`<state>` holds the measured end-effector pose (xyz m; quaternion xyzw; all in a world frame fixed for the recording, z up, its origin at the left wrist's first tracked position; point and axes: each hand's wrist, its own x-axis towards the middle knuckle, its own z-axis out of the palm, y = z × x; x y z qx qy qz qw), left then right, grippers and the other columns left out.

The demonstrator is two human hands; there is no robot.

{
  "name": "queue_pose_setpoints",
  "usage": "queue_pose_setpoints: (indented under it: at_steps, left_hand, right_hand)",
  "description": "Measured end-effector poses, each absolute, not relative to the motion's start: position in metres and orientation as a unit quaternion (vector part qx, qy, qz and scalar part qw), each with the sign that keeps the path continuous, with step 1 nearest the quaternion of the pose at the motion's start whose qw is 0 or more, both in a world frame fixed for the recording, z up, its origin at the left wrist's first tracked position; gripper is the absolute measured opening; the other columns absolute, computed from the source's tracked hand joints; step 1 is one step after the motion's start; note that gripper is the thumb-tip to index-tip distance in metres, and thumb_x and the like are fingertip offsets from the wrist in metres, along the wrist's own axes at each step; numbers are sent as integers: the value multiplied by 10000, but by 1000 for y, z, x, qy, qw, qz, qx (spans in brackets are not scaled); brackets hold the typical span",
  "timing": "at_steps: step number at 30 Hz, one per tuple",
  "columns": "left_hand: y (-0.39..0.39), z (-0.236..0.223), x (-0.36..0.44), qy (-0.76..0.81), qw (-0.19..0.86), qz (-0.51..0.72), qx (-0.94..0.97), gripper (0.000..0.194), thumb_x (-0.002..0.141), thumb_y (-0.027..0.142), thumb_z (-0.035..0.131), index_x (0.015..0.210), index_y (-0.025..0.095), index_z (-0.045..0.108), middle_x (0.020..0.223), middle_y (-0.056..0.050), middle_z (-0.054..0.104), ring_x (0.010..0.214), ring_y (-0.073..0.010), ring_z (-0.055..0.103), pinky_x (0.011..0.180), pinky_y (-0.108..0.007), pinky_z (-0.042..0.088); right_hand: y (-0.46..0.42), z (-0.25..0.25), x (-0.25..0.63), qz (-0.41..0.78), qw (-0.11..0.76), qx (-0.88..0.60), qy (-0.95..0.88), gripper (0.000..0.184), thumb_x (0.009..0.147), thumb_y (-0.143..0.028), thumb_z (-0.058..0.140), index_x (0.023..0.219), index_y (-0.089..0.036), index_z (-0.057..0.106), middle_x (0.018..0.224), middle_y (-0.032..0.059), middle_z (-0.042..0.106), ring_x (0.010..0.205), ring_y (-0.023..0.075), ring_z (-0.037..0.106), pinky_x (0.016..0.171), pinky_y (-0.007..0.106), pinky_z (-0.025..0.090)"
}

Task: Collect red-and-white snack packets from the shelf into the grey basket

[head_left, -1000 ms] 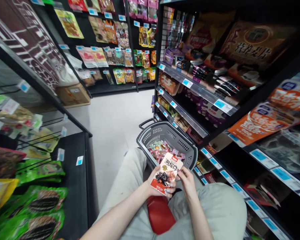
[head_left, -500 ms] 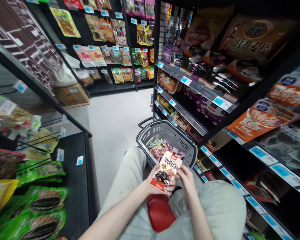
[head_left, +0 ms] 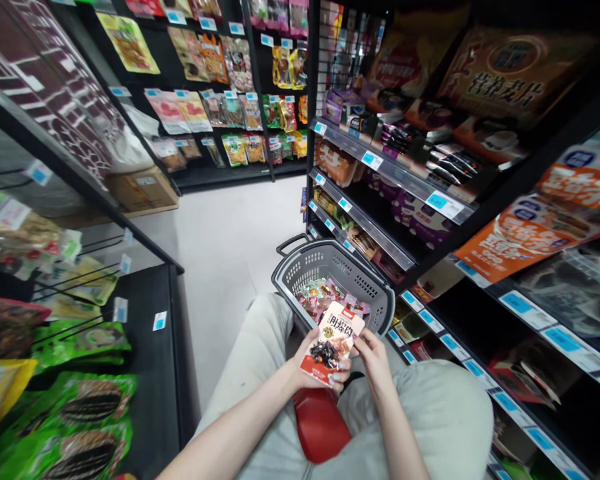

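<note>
Both of my hands hold one small snack packet point(head_left: 333, 341), white at the top and red at the bottom, with dark pieces pictured on it. My left hand point(head_left: 314, 373) grips its lower left edge from underneath, fingers curled round it. My right hand point(head_left: 374, 355) pinches its right edge. The packet hovers over my lap, just in front of a grey plastic shopping basket point(head_left: 380, 300) that stands on the floor and holds several colourful packets.
I sit on a red stool point(head_left: 319, 420) in a narrow shop aisle. Black shelves point(head_left: 410, 263) with boxes and bags rise at the right. Racks of hanging green and yellow packets point(head_left: 80, 393) stand at the left. A cardboard box point(head_left: 143, 188) lies further back.
The packet and both hands have shifted slightly up in the view since a second ago; the grip is the same. The view has tilted a little.
</note>
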<state>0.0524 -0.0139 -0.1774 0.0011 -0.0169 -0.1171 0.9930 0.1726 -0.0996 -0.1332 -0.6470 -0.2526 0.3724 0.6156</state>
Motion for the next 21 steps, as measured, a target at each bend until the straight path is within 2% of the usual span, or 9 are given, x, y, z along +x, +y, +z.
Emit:
queue_pose_setpoints:
  at_steps: [7,14,17,19,21]
  left_hand:
    - [-14,-180,53,-13,993,-115,11,797,565,690,410,1079,82,433,744,-56,458,629,-141,375,573,-264,207]
    - [-21,-187,54,-2,992,-99,82,732,473,544,638,1024,97,460,774,-54,481,660,-135,405,623,-280,262]
    - [-25,-187,58,57,984,-44,160,600,475,465,686,927,129,478,783,-35,473,654,-110,402,628,-261,283]
    - [-26,-187,62,122,958,34,257,528,508,438,684,889,154,455,815,-22,464,673,-100,409,653,-251,301]
    - [-27,-188,67,189,895,125,384,517,530,437,675,879,167,405,863,-22,458,748,-116,429,722,-256,315]
  right_hand:
    - [-99,-133,173,378,616,-646,-246,137,657,-299,597,695,-169,576,652,-5,574,678,153,495,632,244,362]
    - [-98,-138,172,383,599,-670,-213,316,623,-363,609,864,-162,577,840,47,617,761,182,539,694,288,410]
    - [-98,-150,176,310,584,-728,-180,409,604,-418,600,911,-155,537,892,73,591,725,177,546,677,304,431]
    - [-99,-155,179,270,569,-762,-150,447,611,-460,573,936,-159,512,900,81,573,679,171,545,622,302,443]
    - [-99,-156,180,304,556,-758,-154,436,643,-494,519,923,-161,510,855,78,576,625,164,540,567,294,445]
